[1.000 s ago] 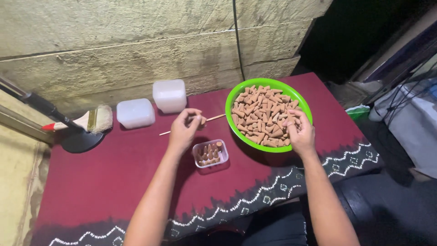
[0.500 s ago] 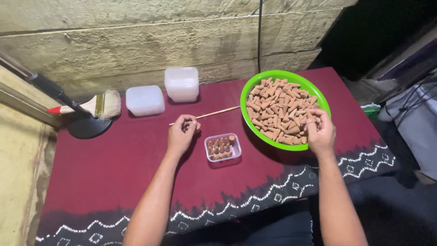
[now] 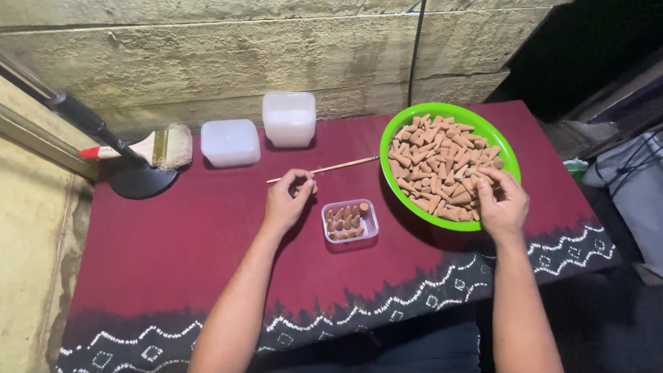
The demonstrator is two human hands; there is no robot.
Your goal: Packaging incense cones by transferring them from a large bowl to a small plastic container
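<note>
Incense cones (image 3: 442, 162), too many to count, fill one green bowl (image 3: 395, 135) at the tabletop's (image 3: 173, 249) right rear. One small clear container (image 3: 371, 222) at centre holds roughly ten cones. Right hand (image 3: 502, 204) rests on the bowl's near rim, fingers pinched among cones. Left hand (image 3: 289, 200), beside the container, is curled shut on one cone. Open cloth lies toward the near edge.

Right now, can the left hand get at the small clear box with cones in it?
Probably yes. The left hand rests on the red cloth just left of the small clear box, and only bare cloth lies between them. Its fingers are closed on a cone, which may hinder a grasp.
</note>
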